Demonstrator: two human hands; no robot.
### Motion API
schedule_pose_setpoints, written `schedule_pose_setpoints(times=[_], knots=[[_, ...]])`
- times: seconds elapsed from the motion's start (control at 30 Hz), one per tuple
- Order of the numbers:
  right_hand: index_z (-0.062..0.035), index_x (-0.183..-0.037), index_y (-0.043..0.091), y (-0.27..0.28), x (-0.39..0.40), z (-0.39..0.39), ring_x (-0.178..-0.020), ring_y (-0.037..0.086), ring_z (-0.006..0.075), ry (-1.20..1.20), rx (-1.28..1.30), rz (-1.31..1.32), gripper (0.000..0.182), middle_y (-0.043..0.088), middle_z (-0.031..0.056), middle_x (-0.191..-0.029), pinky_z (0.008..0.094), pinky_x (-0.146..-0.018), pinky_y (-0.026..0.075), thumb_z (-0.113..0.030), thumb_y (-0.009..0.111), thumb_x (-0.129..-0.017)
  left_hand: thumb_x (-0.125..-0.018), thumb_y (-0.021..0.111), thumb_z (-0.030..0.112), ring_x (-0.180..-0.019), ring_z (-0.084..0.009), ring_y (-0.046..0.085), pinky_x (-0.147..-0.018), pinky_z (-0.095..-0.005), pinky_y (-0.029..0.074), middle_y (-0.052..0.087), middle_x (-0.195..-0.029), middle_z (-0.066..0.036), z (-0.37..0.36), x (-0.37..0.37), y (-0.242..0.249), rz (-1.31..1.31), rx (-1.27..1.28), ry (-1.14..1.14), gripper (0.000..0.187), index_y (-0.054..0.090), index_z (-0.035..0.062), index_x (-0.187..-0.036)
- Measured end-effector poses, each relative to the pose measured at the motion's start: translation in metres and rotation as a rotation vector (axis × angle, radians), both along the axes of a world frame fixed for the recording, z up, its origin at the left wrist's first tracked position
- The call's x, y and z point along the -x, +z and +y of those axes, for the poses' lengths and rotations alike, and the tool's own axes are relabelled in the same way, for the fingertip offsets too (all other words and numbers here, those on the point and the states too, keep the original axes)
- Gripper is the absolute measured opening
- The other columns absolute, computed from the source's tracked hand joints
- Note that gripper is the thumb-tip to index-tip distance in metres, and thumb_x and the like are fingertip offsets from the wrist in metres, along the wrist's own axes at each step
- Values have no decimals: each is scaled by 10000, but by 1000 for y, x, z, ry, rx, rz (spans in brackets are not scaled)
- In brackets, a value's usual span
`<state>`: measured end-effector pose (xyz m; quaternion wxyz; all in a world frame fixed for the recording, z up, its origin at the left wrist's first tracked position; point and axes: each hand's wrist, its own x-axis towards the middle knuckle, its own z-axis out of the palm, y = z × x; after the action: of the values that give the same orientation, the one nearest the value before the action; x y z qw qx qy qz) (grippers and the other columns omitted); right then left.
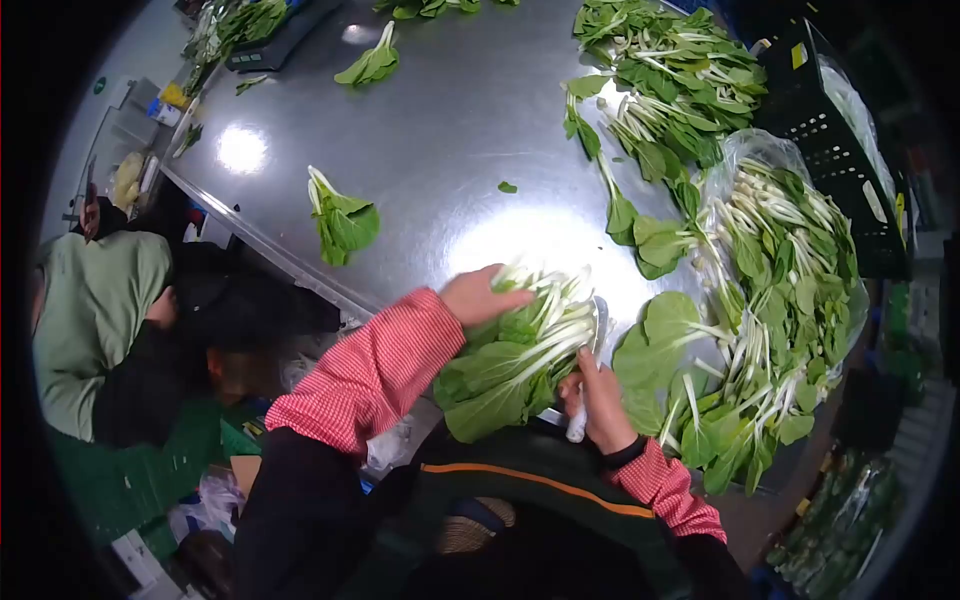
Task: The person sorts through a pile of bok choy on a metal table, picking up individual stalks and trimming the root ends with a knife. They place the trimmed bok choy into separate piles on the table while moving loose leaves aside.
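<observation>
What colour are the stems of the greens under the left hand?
White; the stems show best in the head view.

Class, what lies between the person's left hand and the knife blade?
The head view shows a bunch of white-stemmed greens between the left hand and knife blade.

1. We take this for a vegetable sorting or packing workroom; whether it belongs to a shop, we cannot tell.
2. We see a broad metal tabletop (400, 140), with leafy greens (680, 80) heaped along its right edge, some in a clear plastic bag (765, 150).
3. At the far left corner we make out what looks like a digital scale (285, 48), greens upon it.
4. Beyond the right edge we find a black perforated crate (815, 140).
5. Near the near edge we note a knife (601, 322) and checked sleeve covers (380, 365).
</observation>
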<state>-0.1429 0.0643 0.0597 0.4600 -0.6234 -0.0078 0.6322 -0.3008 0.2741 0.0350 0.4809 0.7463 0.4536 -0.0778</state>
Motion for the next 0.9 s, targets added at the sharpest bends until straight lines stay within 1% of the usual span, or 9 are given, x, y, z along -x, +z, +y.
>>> schedule_pose_setpoints(times=[0.07,0.1,0.17,0.23,0.37,0.47,0.67,0.77,0.9], knots=[[-54,-783,498,1,5,12,-408,435,123,-31,-4,-16,434,515,57,-559,255,-392,358,-454,533,-947,-759,677,588,-1079,-307,612,-965,-367,457,628,-1156,-210,-16,-4,14,-162,169,44,838,475,-14,-1306],[-57,-794,496,1,7,18,-411,435,123,-33,-5,-30,418,511,54,-561,256,-394,359,-443,543,-945,-735,758,484,-1074,-295,610,-968,-347,450,629,-1138,-220,-19,-4,10,-226,228,86,839,448,-45,-1308],[-60,-806,496,-2,10,33,-413,435,122,-15,-16,-29,398,501,49,-561,260,-397,363,-430,552,-943,-721,798,407,-1055,-251,606,-955,-329,454,638,-1106,-195,-26,-3,-7,-361,376,215,820,449,-64,-1294],[-61,-806,502,-8,7,48,-413,436,123,35,-36,-6,391,491,44,-556,264,-400,367,-424,551,-944,-778,771,255,-1059,-170,579,-933,-310,464,602,-1162,-146,-27,-2,-6,-481,532,297,696,440,-66,-1301],[-40,-866,537,5,0,104,-422,442,102,154,-89,-55,310,501,22,-566,241,-394,360,-333,624,-917,-824,712,141,-1060,-182,579,-961,-314,449,598,-1152,-120,-8,5,-4,-838,631,460,613,407,-49,-1321],[-38,-866,557,17,-2,174,-413,445,90,317,-137,-137,289,518,15,-567,227,-391,354,-313,636,-910,-841,688,117,-1062,-189,587,-946,-330,468,594,-1152,-122,28,16,38,-794,525,700,601,380,-42,-1332],[-45,-776,573,48,16,360,-388,463,80,639,-397,-320,339,540,1,-552,224,-362,352,-357,647,-888,-818,737,143,-995,-206,607,-878,-328,501,593,-1124,-135,152,38,45,-1057,283,997,628,373,-39,-1296],[-53,-675,571,59,31,447,-392,454,80,709,-442,-396,429,529,-1,-543,228,-370,355,-428,656,-865,-811,746,179,-987,-213,613,-869,-327,501,602,-1116,-143,225,45,38,-1100,148,1101,635,387,-48,-1284],[-28,-706,585,48,41,534,-427,473,109,793,-453,-517,437,522,15,-545,264,-409,372,-436,677,-835,-806,743,202,-980,-220,619,-869,-324,497,618,-1106,-156,312,57,2,-1079,-11,1110,597,435,-54,-1248]])
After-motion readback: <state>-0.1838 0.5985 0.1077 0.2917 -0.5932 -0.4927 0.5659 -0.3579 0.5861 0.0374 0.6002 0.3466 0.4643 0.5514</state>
